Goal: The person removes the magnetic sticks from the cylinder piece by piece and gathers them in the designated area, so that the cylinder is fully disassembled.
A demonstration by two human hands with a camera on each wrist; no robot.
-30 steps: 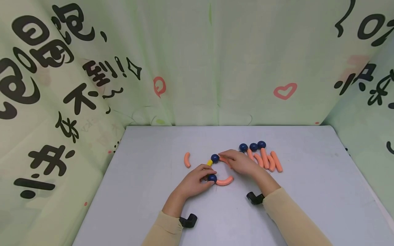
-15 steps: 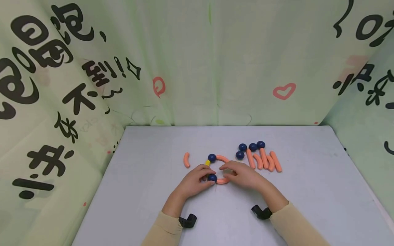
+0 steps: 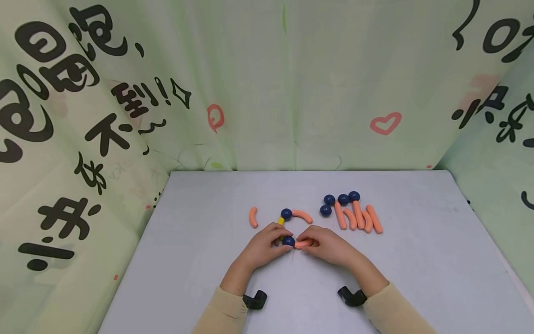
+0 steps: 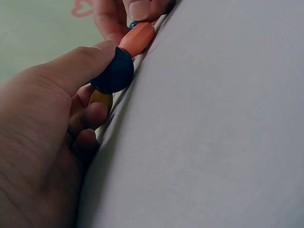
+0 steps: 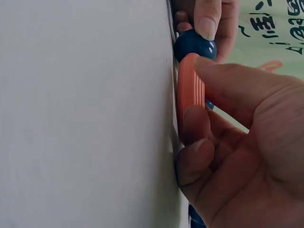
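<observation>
My left hand (image 3: 265, 243) pinches a dark blue ball (image 4: 113, 71) between thumb and fingers, close over the table. A yellow rod (image 4: 101, 100) joins that ball and is partly hidden by the fingers. My right hand (image 3: 327, 242) pinches a ribbed, curved orange rod (image 5: 188, 92), whose end meets the blue ball. Behind the hands, a second blue ball (image 3: 286, 214) sits at the far end of the yellow rod. From it another curved orange rod (image 3: 302, 216) reaches out to the right.
A lone curved orange rod (image 3: 253, 217) lies to the left on the white table (image 3: 200, 204). At the back right are several blue balls (image 3: 326, 210) and orange rods (image 3: 374, 219), straight and curved. A printed curtain (image 3: 258, 93) hangs behind the table.
My right hand has come from the far orange rod toward me and now pinches the near one. The far ball and its rod have shifted slightly left. My left hand stays put.
</observation>
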